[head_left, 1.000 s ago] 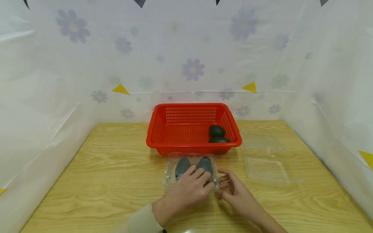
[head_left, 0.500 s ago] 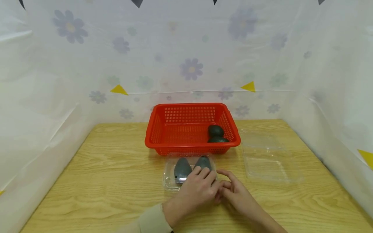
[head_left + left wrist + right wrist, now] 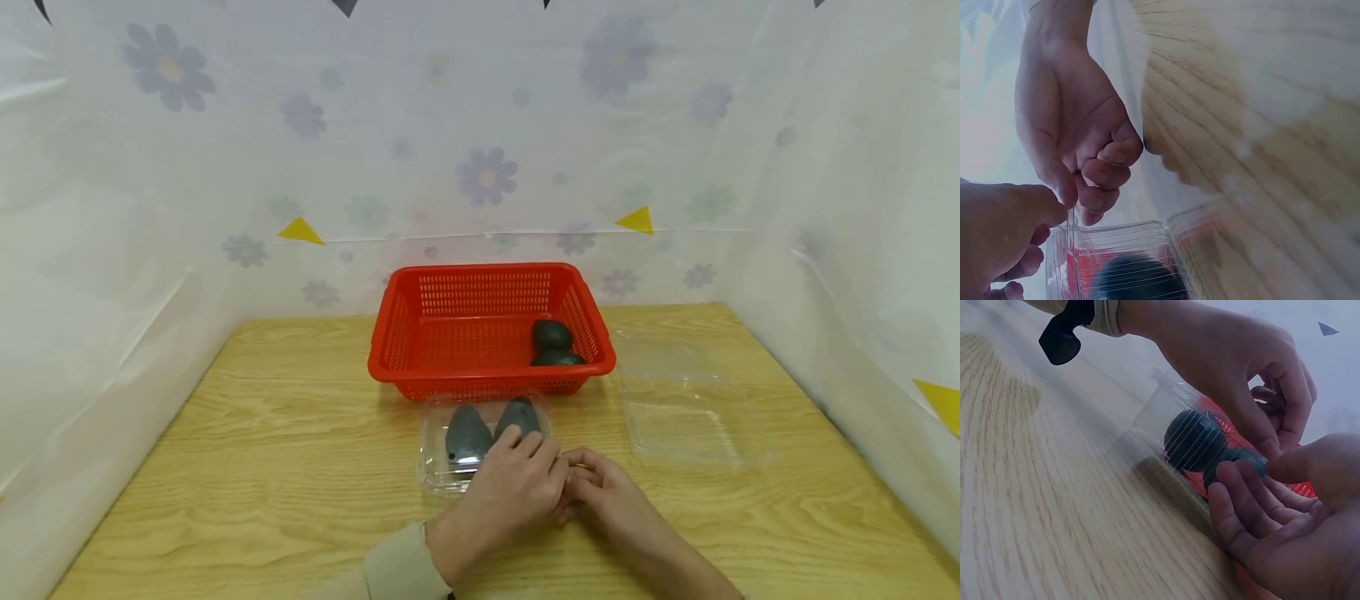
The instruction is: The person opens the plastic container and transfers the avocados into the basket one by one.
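A clear plastic clamshell box (image 3: 432,460) lies closed on the table, with two dark avocados, a left one (image 3: 467,432) and a right one (image 3: 517,418), inside. My left hand (image 3: 517,485) reaches over its front right corner, fingers bent on the lid and thumb at the rim. Beside it, my right hand (image 3: 609,500) pinches the rim at that same corner between thumb and fingers. In the left wrist view the right hand (image 3: 1079,119) and left hand (image 3: 1004,231) meet at the rim. The right wrist view shows an avocado (image 3: 1192,440) through the box's ribbed side.
Behind the box stands a red plastic basket (image 3: 382,367) holding two avocados, one behind (image 3: 552,335) and one in front (image 3: 558,358). Another transparent clamshell (image 3: 675,425) lies opened out at the right. A white flowered sheet (image 3: 405,108) encloses the wooden table (image 3: 247,467).
My left hand has slid right along the lid to the box's front right corner. My right hand's fingers have closed in, and both hands now meet there.
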A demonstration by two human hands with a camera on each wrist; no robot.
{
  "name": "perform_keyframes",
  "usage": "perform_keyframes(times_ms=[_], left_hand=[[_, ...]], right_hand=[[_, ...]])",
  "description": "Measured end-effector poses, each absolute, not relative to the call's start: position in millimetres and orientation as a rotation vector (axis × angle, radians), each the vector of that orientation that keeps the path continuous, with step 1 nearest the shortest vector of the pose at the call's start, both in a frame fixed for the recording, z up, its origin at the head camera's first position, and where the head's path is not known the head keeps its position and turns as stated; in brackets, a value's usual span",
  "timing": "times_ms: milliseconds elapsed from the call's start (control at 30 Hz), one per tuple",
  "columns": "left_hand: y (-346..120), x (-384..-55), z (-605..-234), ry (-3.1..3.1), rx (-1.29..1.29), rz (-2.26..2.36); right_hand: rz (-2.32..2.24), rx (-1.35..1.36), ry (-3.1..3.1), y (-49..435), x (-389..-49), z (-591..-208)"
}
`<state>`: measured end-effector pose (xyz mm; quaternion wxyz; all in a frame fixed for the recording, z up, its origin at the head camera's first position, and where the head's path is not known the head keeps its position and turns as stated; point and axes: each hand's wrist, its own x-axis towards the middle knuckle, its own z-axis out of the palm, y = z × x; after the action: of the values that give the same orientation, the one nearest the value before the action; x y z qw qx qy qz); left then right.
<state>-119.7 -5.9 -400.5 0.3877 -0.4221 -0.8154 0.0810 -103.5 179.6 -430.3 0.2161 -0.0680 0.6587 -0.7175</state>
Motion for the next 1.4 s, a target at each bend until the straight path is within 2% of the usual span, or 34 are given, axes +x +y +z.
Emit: perform_keyframes(times_ms=[333,767,1033,1400], left_hand=[[-5,-118,-397,-2.096,-1.103,0.256],[-2,-115,-394,-2.119,-1.148,0.241],[-4,-125,-368,-2.105,-1.028,0.041],[-31,-126,-367,-2.015,-1.116,-0.059]], right_hand=[[-1.998,-0.206,1.649,187,-106,-432],[-1.962,-0.108,1.777,186,-104,-431],[-1.96,-0.089,1.802,183,-103,-429],[-1.918,-0.076,1.857,186,-103,-426]])
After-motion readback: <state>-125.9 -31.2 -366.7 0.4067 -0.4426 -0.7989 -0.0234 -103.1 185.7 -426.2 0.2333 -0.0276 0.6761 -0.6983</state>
